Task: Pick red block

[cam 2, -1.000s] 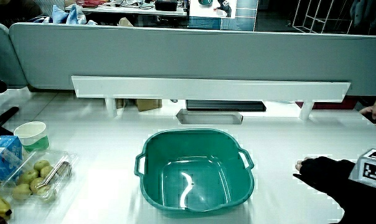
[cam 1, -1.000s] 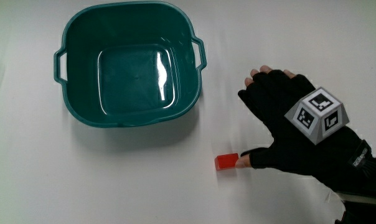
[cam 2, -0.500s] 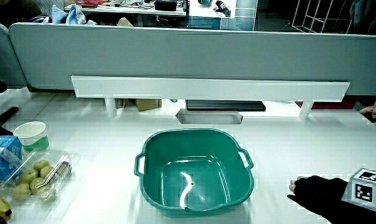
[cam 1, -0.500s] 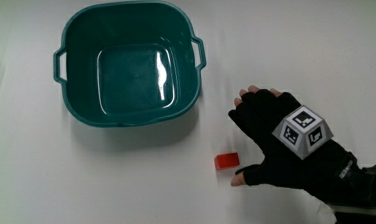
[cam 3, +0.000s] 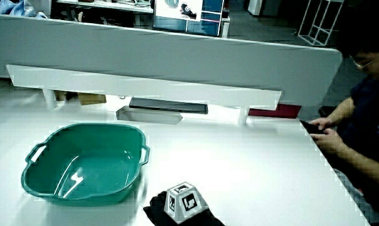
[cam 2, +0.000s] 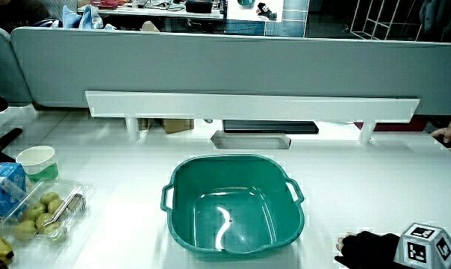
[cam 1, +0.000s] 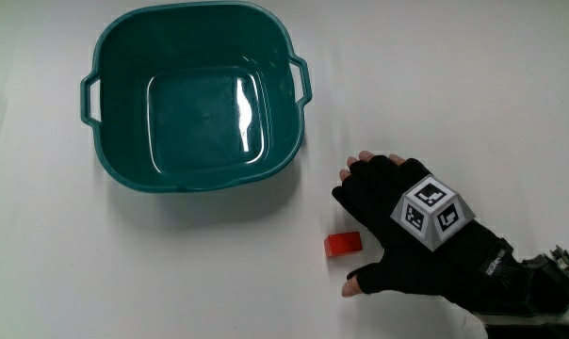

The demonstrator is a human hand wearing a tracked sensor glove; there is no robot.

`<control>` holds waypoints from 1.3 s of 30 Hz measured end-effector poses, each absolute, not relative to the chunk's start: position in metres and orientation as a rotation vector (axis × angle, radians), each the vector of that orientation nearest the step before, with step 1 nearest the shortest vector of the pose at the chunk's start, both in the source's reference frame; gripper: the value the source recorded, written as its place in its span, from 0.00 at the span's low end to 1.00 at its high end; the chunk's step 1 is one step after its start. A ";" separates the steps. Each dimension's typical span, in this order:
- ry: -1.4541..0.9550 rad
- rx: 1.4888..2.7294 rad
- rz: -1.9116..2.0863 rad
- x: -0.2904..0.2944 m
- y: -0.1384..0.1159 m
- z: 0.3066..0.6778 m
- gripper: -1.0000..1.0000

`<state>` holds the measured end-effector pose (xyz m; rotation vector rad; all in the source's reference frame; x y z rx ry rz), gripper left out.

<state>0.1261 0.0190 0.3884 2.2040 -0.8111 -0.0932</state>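
A small red block [cam 1: 342, 244] lies on the white table, nearer to the person than the teal basin [cam 1: 107, 160]. The hand [cam 1: 365, 231] rests beside the block with its fingers spread. The block sits in the gap between the thumb [cam 1: 358, 282] and the other fingers [cam 1: 352, 174], and nothing is grasped. A patterned cube [cam 1: 432, 212] rides on the back of the glove. In both side views the hand [cam 2: 364, 250] [cam 3: 159, 213] shows at the near table edge beside the basin [cam 2: 233, 159] [cam 3: 83, 127]; the block does not show there.
A paper cup [cam 2: 37, 159], a carton [cam 2: 4, 187] and a clear tray of kiwis [cam 2: 50, 213] stand at the table's edge, with the basin between them and the hand. A low white rail [cam 2: 252, 104] runs along the partition.
The hand has slid nearer to the person and closer to the basin. Its thumb, which touched the block's end, now lies nearer to the person than the block. The block has not moved.
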 end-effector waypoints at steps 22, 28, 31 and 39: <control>-0.856 2.220 -0.072 0.120 0.023 0.406 0.62; -0.874 2.246 -0.055 0.119 0.023 0.406 0.67; -0.877 2.253 -0.033 0.120 0.022 0.407 0.70; -0.882 2.249 -0.037 0.118 0.023 0.410 0.78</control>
